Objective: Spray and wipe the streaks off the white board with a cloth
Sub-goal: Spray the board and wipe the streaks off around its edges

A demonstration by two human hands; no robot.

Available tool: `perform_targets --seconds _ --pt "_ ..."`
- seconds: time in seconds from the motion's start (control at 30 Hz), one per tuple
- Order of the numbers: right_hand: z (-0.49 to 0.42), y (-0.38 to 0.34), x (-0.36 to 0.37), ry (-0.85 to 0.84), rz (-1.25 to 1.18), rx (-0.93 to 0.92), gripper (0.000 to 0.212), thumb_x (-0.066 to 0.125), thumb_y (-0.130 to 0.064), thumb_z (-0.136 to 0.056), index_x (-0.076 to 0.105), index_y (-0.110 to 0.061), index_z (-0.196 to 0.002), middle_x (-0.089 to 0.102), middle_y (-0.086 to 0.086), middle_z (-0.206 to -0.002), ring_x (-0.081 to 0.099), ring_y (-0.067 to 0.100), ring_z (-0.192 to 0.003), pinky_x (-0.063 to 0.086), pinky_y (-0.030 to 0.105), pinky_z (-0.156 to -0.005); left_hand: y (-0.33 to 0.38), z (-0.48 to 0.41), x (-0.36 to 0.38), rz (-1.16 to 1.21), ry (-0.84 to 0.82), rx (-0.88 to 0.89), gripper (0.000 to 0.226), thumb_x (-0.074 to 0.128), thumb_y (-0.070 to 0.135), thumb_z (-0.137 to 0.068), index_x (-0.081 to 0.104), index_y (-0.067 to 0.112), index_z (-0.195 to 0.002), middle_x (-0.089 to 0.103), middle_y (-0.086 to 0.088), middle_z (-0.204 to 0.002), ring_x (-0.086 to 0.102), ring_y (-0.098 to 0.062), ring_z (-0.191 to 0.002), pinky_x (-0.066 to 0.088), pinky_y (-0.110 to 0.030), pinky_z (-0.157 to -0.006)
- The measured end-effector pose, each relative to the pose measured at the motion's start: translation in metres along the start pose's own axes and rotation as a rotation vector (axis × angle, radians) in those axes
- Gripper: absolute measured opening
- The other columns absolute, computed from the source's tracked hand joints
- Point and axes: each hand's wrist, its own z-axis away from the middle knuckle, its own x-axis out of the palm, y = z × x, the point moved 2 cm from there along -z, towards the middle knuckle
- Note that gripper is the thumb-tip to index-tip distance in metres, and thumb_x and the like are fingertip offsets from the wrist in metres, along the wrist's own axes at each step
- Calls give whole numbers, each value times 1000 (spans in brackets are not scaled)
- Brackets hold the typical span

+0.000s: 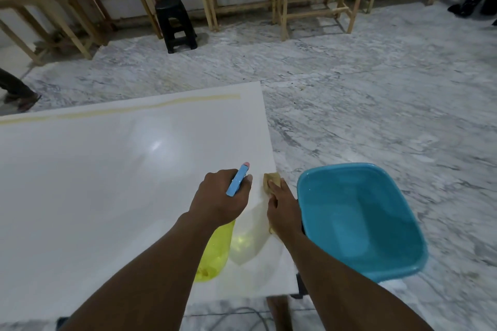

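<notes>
Head view: your left hand [220, 196] is clamped round the spray bottle [215, 250] at frame centre. Your right hand [282, 207] grips the cloth [271, 179] on the white board's [107, 183] right edge, just beside the blue basin [322, 196]. A wide wipe there could knock the basin or drag the cloth off the edge.

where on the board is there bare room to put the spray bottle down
The wide stretch of white board left of the left hand, up to the tape strip, is bare. The near right corner is crowded: spray bottle, right hand holding the cloth, blue basin just off the edge.
</notes>
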Motion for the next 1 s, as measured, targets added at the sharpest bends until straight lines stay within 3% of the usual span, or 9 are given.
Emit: perform_targets --seconds 0.1,0.4,0.57,0.67,0.77,0.87,1.0 --pt "59 14 -2 7 12 -9 49 41 -14 -100 46 -29 -146 31 0 -160 32 23 -145 27 33 -116 -5 59 -1 9 13 -4 45 57 39 -103 49 10 -69 62 -22 -67 68 -43 -60 59 -56 -61" --pt "184 42 -11 -13 40 -9 48 49 -4 -94 58 -25 -135 36 2 -157 52 30 -127 45 38 -100 -18 177 2 11 30 -45 47 56 45 -101 47 15 -66 62 -18 -63 69 -38 -57 57 -51 -60" --pt "222 46 -29 -219 317 8 63 42 -1 -92 44 -35 -145 26 -2 -162 43 26 -137 39 40 -109 -12 205 7 15 43 -62 47 56 46 -101 45 18 -64 59 -13 -59 64 -36 -55 54 -46 -59" --pt "222 39 -53 -369 346 0 50 46 -9 -92 53 -31 -136 52 0 -142 54 25 -124 45 37 -104 -1 207 9 8 43 -58 47 54 45 -101 44 19 -63 54 -5 -56 60 -31 -53 49 -42 -56" --pt "218 24 -100 -496 185 190 34 50 -15 -96 64 -15 -127 66 5 -121 62 26 -109 50 27 -88 28 205 9 -9 37 -42 47 54 42 -103 43 20 -63 52 -1 -57 52 -24 -54 42 -34 -56" --pt "213 13 -162 -463 -183 532 22 51 -19 -96 67 -4 -101 63 10 -86 59 25 -73 50 28 -62 66 196 11 -3 22 -24 44 55 43 -102 49 19 -66 56 -1 -61 62 -30 -62 50 -39 -63" --pt "196 9 -237 -366 -631 560 23 59 -27 -93 67 -6 -84 64 12 -70 60 25 -61 46 27 -55 136 177 21 -24 6 25 42 54 43 -102 52 20 -67 58 0 -67 64 -29 -69 49 -36 -65"
